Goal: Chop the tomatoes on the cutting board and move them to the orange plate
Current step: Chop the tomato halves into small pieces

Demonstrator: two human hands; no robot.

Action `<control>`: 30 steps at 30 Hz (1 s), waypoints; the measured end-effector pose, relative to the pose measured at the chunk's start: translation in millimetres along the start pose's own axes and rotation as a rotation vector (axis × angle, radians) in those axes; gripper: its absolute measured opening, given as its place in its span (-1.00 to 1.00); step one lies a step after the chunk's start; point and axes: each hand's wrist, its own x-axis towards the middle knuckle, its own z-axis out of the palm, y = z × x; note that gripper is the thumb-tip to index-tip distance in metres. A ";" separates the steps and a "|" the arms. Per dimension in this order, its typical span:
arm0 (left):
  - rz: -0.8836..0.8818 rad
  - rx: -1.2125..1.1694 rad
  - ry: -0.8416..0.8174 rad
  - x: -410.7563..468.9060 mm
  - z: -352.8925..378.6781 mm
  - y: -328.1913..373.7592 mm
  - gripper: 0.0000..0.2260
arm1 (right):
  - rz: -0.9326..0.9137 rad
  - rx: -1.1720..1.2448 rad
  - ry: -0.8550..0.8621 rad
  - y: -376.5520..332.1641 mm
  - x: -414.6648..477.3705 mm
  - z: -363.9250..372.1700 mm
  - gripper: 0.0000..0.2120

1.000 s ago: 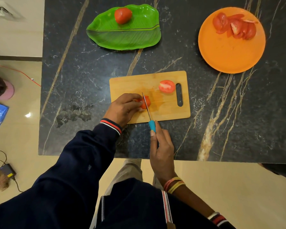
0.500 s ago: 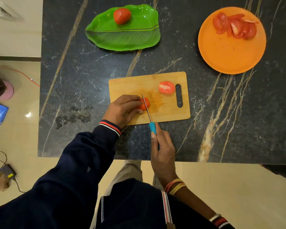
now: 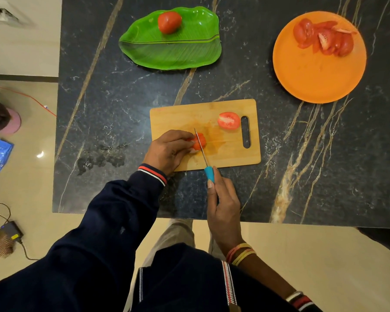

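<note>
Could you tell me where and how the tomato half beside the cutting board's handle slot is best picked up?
I would pinch the tomato half across its rounded skin edges, coming from above on the right. Its cut face looks upward, so it offers no hold, and the knife and left hand occupy the cutting board's left part.
</note>
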 end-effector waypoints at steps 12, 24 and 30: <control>-0.011 0.001 -0.030 0.3 0.6 -4.5 -0.93 | 0.006 -0.059 0.005 -13.2 27.1 9.4 -0.61; -0.013 0.016 -0.037 0.1 0.0 -4.3 -0.94 | 0.061 -0.064 -0.055 5.4 -1.7 -7.2 -0.60; 0.011 0.011 -0.029 -2.4 0.6 -4.1 -0.91 | 0.039 -0.058 -0.051 -4.6 16.3 1.0 -0.60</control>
